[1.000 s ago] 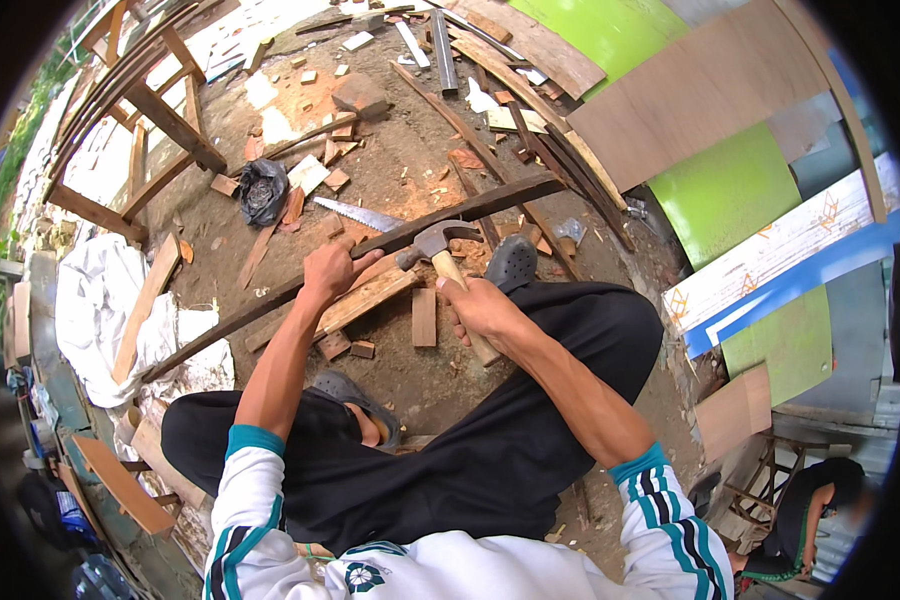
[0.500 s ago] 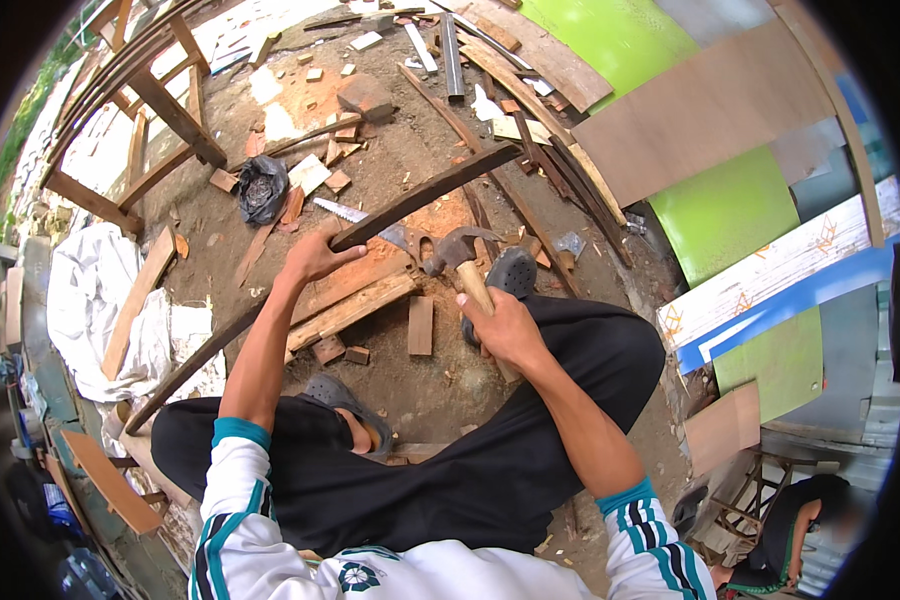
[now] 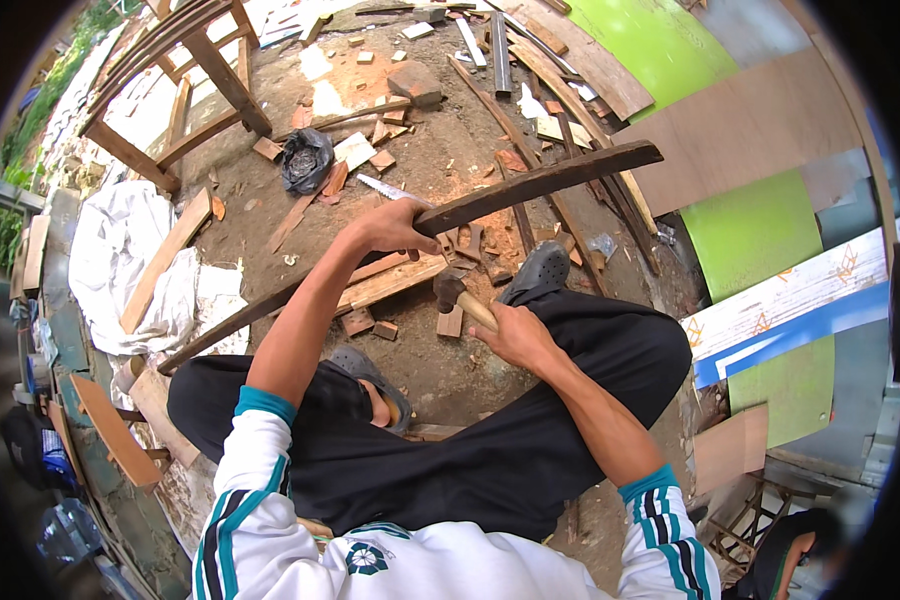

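Fingers of the left hand wrap closed around a long, dark, weathered wooden slat, gripping it near its middle. That slat is narrow and slightly bowed, brown-black with a rough, worn face; it runs from low at the left, beside a white sheet on the ground, up across the dirt to a squared end at the upper right, near a green panel. It is lifted clear of the ground where the hand holds it.

Under the slat, just right of the left hand, a paler plank lies flat on the dirt floor, with small offcut blocks close by. A handsaw lies just above the hand, and a black plastic bag sits further up to the left.

Right hand fingers are shut around the light wooden handle of a hammer, whose dark metal head points up and left, held just above the floor and near the plank's right end. A grey clog shows beside it, at the end of a leg in black trousers. White and blue boards lean at the far right.
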